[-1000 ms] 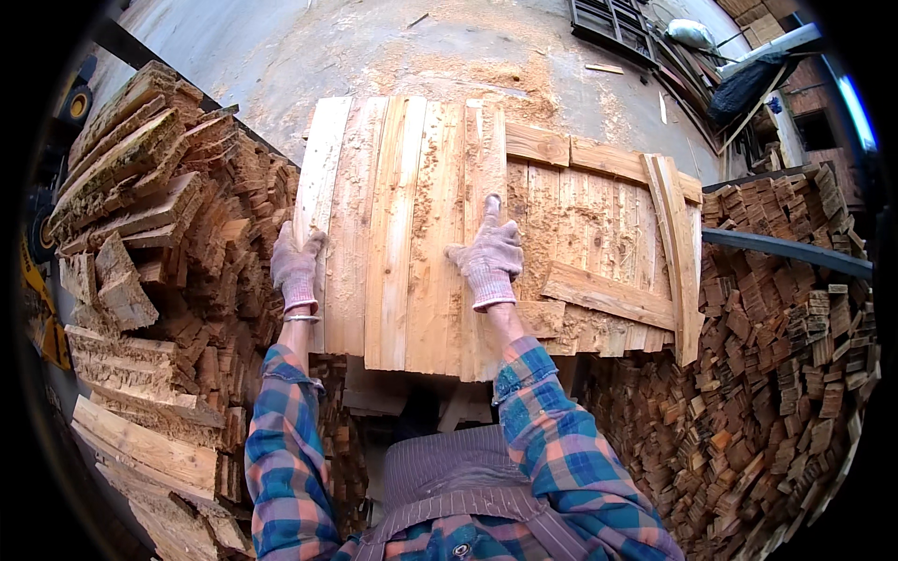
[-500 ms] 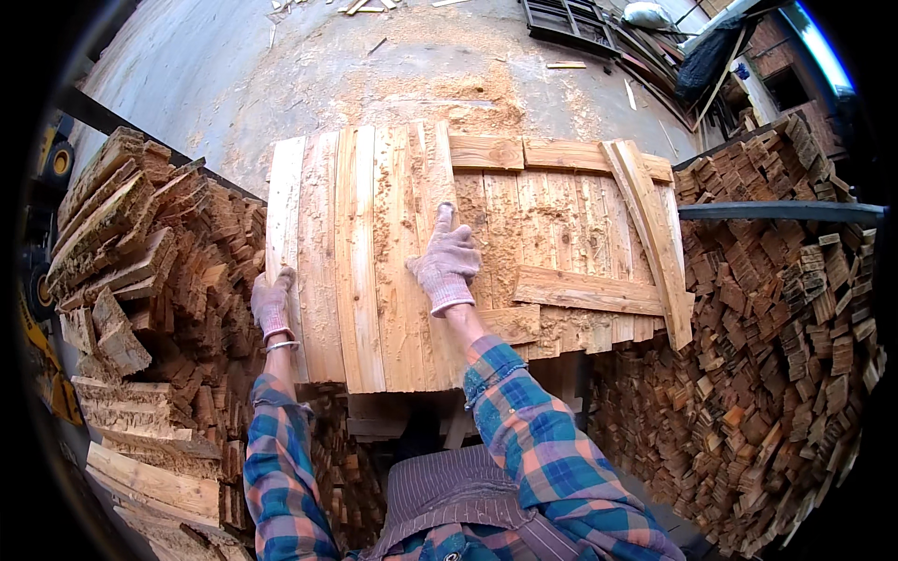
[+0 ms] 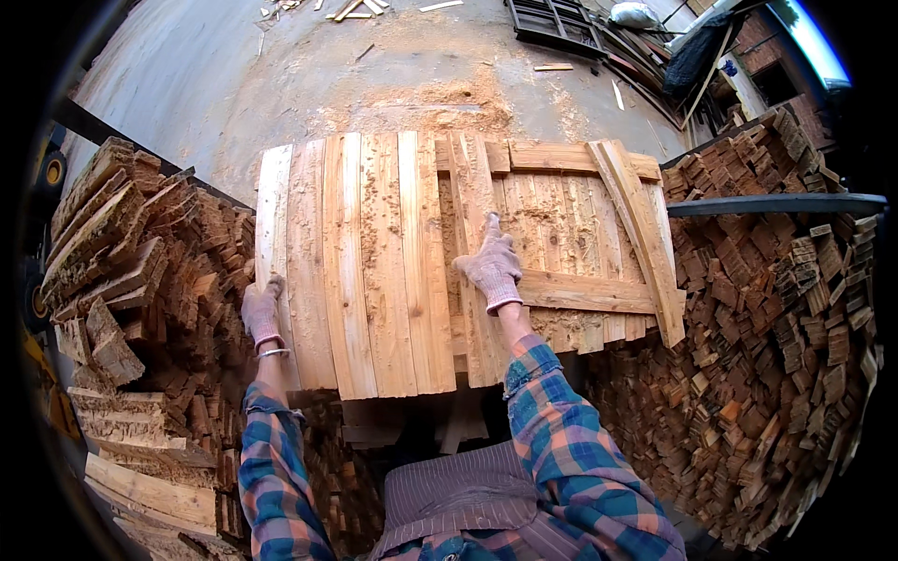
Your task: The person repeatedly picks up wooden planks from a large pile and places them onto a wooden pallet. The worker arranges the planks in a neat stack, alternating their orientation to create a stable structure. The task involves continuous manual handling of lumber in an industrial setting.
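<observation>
A row of pale, sawdust-strewn wooden boards (image 3: pixel 383 271) lies side by side across battens in front of me. My left hand (image 3: pixel 263 313), in a pale knit glove, is closed at the outer edge of the leftmost board (image 3: pixel 274 206). Some of its fingers are hidden. My gloved right hand (image 3: pixel 491 266) grips a narrower plank (image 3: pixel 472 182), thumb on its left side and index finger stretched along it. A gap separates this plank from the row. To its right, boards with crosspieces (image 3: pixel 585 292) show, and a slanted loose slat (image 3: pixel 641 243) lies across their right end.
Stacks of rough offcuts stand on both sides, a left stack (image 3: pixel 140 271) and a right stack (image 3: pixel 748 355). A metal bar (image 3: pixel 776 204) juts over the right one. Beyond the boards lies a sawdust-covered concrete floor (image 3: pixel 374 93) with a dark metal frame (image 3: pixel 557 26).
My right hand has moved to the right with the narrow plank, opening a gap beside the row. My left hand has slid slightly down along the left edge.
</observation>
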The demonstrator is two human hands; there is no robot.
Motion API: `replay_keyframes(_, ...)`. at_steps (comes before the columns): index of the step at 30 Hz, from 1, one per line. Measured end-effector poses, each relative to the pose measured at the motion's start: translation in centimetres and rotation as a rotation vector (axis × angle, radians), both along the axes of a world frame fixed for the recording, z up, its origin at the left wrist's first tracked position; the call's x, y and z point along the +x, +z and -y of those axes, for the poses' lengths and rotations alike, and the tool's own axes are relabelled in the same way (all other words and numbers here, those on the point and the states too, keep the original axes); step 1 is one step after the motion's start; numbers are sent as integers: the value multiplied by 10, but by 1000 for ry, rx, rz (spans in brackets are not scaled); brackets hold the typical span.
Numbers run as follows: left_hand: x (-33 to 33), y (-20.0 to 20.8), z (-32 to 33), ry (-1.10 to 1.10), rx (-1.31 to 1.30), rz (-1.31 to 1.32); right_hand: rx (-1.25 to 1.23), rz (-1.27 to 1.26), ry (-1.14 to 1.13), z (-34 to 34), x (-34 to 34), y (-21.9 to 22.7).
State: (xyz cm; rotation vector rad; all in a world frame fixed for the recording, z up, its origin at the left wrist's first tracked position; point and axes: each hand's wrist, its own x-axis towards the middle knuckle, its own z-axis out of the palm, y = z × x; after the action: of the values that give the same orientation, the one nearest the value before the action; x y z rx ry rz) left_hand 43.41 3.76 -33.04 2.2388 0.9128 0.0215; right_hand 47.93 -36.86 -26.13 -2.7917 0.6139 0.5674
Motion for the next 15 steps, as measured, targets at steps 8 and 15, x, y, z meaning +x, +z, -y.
replay_keyframes(8,-4,1,-3,-21,-15,16,-19,97,95,35,1,-7)
replay_keyframes(15,-2,6,6,29,67,-31,-19,150,69,38,7,-36)
